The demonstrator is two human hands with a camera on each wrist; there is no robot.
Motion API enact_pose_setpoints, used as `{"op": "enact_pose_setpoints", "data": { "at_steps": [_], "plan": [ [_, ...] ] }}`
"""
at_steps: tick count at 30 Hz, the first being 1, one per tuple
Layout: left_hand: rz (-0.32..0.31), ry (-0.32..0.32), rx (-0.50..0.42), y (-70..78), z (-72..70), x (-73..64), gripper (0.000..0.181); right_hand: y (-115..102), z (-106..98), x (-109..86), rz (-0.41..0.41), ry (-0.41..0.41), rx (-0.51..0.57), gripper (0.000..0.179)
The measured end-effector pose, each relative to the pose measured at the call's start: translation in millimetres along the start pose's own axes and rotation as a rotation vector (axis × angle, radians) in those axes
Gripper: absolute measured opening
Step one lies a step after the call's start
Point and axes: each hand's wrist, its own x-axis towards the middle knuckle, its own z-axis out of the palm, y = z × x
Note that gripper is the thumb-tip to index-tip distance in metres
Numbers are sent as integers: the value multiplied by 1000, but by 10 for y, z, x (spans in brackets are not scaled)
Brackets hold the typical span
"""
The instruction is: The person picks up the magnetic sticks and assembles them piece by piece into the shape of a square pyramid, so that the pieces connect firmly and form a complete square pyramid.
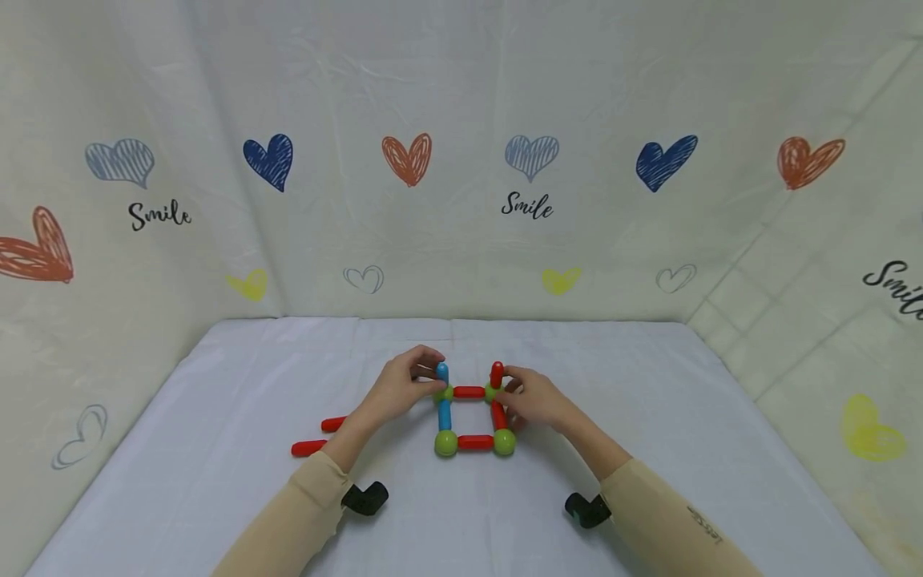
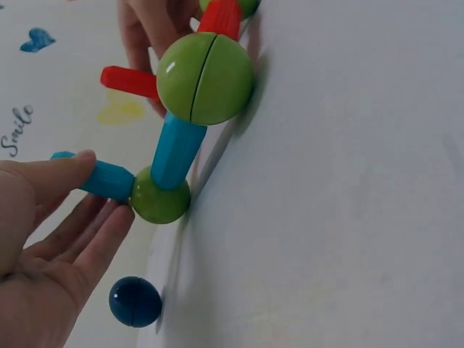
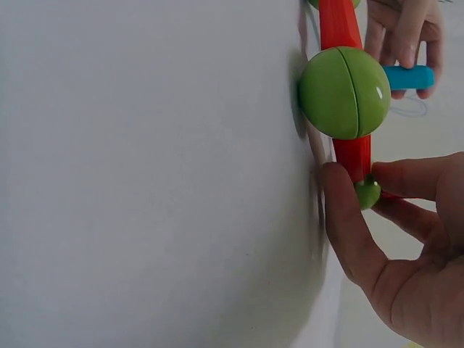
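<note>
A square frame of green balls and rods lies on the table, with red rods (image 1: 475, 442) along several sides and a blue rod (image 1: 445, 415) on the left side. An upright blue rod (image 2: 110, 181) stands on the far left ball (image 2: 159, 197). My left hand (image 1: 401, 386) holds this upright rod between thumb and fingers. On the far right ball (image 3: 367, 193) stands an upright red rod (image 1: 497, 375). My right hand (image 1: 537, 397) pinches that ball, thumb and a finger on opposite sides, its other fingers partly hidden. The two near balls (image 1: 446, 443) are untouched.
Two loose red rods (image 1: 308, 448) lie left of the frame, partly behind my left forearm. A dark blue ball (image 2: 135, 301) sits on the table beyond the left hand, hidden in the head view. Behind the table hangs a white cloth (image 1: 461, 232) printed with hearts.
</note>
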Motion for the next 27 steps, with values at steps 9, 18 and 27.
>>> {"op": "enact_pose_setpoints", "data": {
  "at_steps": [9, 18, 27],
  "plan": [
    [26, 7, 20, -11, -105, -88, 34, 63, -22, 36, -42, 20, -9, 38],
    [-14, -56, 55, -21, -253, -259, 40, 97, -47, -41, -50, 30, -29, 25],
    [0, -132, 66, -20, -436, -397, 35, 98, -48, -116, -35, 27, -49, 25]
  ]
}}
